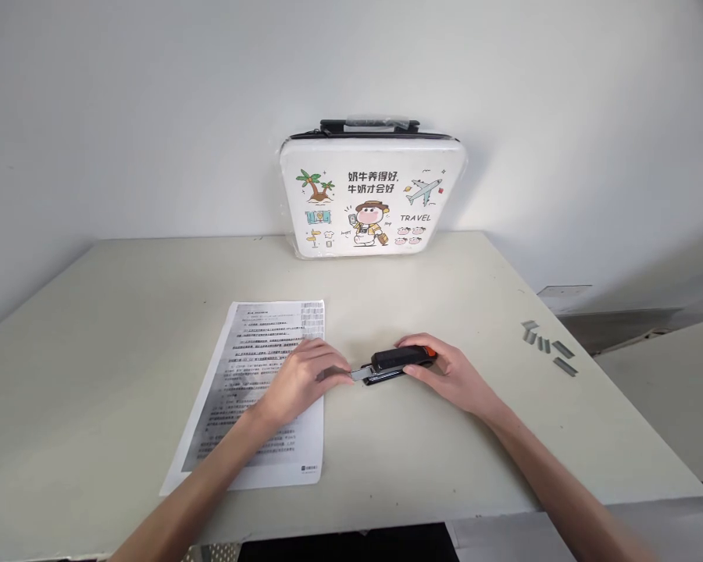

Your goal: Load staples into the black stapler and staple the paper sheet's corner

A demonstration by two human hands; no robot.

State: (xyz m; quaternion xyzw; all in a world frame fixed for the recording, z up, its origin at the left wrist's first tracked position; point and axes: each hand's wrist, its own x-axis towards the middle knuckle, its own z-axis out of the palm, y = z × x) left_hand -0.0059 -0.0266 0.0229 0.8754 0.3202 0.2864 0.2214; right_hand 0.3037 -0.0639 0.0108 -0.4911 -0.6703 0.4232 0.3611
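A black stapler point(395, 361) with an orange patch at its rear lies low over the table, its front end pointing left. My right hand point(442, 371) is closed around the rear of it, thumb on the near side and fingers on the far side. From the stapler's front sticks out a grey metal staple tray point(362, 374). My left hand point(310, 377) pinches the tip of this tray between thumb and fingers. Beneath my left hand and forearm lies a printed sheet of paper point(251, 406), partly covered by them.
Several strips of staples point(554, 349) lie near the table's right edge. A white cartoon-printed case point(372, 195) with a black handle stands at the back of the pale table point(123, 312), in front of the wall. A wall plate point(565, 292) shows beyond the right edge.
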